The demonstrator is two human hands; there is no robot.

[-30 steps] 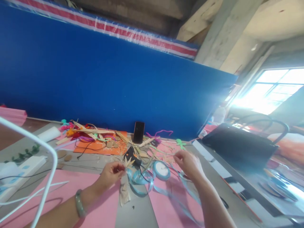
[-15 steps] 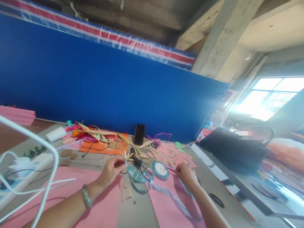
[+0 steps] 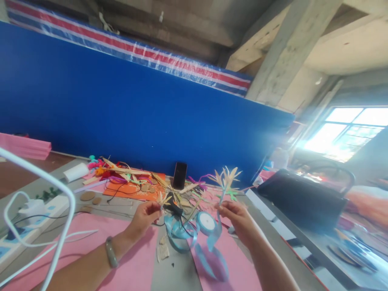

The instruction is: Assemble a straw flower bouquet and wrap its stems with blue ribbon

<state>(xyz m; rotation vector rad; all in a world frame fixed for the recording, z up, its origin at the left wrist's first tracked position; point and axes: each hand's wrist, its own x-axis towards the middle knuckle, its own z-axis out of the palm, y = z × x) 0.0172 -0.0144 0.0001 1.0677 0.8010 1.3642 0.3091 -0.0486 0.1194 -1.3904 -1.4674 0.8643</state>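
My left hand point(image 3: 145, 217) pinches a small flower of pale, straw-like petals point(image 3: 164, 199) by its base. In my right hand point(image 3: 238, 218) is a larger flower with the same kind of petals point(image 3: 227, 177), upright, its stem wrapped in light blue. Light blue ribbon point(image 3: 214, 238) trails from below the right fingers down over the pink sheet. Between my hands a ribbon spool point(image 3: 207, 222) lies on the table, with loose loops of ribbon point(image 3: 176, 228) to its left. A black tool with a cord point(image 3: 174, 207), partly covered, lies behind them.
A phone point(image 3: 180, 175) leans against the blue panel point(image 3: 169, 121). Straw strips and coloured stems pile on an orange sheet point(image 3: 121, 197). Pink sheets point(image 3: 130, 258) cover parts of the table. At left are a power strip point(image 3: 57, 207) and a white cable point(image 3: 71, 202); a black bag point(image 3: 298, 198) sits right.
My right hand has turned and come up a little, bringing the larger flower into view above its fingers. The ribbon has shifted left with it. My left hand keeps its pinch on the small flower.
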